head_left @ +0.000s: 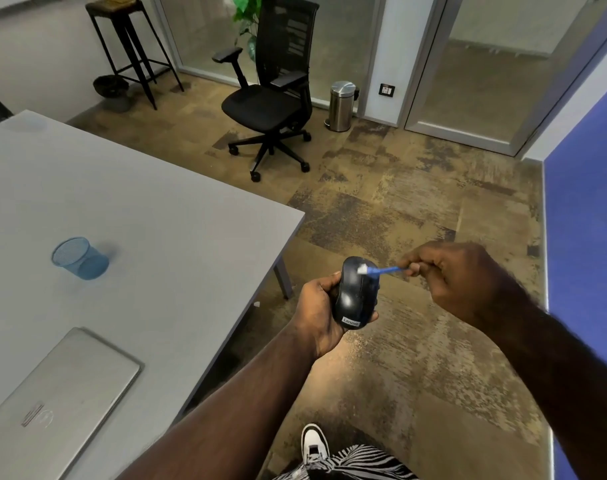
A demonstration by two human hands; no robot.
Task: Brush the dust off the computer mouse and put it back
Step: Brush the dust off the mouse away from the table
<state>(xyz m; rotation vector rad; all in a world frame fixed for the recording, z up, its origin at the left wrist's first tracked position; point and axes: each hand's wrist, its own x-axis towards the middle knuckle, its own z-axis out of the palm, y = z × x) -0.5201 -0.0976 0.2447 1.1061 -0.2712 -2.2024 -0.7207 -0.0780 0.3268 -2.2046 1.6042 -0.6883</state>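
Mouse: dark computer mouse (355, 294), glossy, a label reading "Lenovo" at its near end; held in the air over the floor, to the right of the table's right edge, front end pointing away.
Left hand: left hand (321, 315) grips the mouse from below and the left; fingers curled round its body, thumb along the left flank.
Brush: small brush (381, 270) with a blue handle and a white tip; the tip touches the far top of the mouse.
Right hand: right hand (458, 278) to the right of the mouse; thumb and fingers pressed together, pinching the handle's end.
Table: grey table (177, 216), left half of the scene.
Cup: blue mesh pen cup (79, 258), upright on the table, left of the hands.
Laptop: silver laptop (57, 400), lid shut, on the near left of the table.
Chair: black office chair (272, 91), far centre, on the patterned floor.
Bin: steel pedal bin (342, 105), right of the chair, by the glass partition.
Stool: black tall stool (129, 46), far left.
Shoe: white shoe (315, 441), near bottom edge.
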